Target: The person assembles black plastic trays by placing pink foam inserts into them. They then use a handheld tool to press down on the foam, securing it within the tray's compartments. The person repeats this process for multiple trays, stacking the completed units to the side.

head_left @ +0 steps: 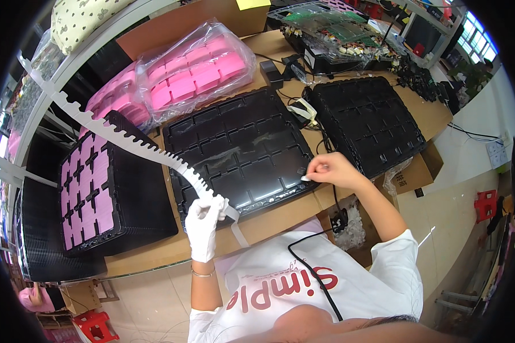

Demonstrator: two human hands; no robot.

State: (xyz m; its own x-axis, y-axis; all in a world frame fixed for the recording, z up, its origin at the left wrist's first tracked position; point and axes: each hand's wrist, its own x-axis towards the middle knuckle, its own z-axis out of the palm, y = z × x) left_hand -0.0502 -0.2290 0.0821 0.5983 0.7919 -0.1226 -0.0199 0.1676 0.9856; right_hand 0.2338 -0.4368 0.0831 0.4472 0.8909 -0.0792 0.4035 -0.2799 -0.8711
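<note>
My left hand, in a white glove, is closed on a long white strip with a notched edge. The strip runs up to the far left, and its short end hangs below my fingers. My bare right hand is closed in a pinch at the right front corner of the middle black tray. A small white piece shows at its fingertips, touching or just above the tray's edge. The tray has rows of shallow compartments and a shiny surface.
Another black tray lies to the right. On the left stands a stack of black trays with pink inserts. Bagged pink trays sit behind. Cables and a black box lie between; a cardboard box is at right.
</note>
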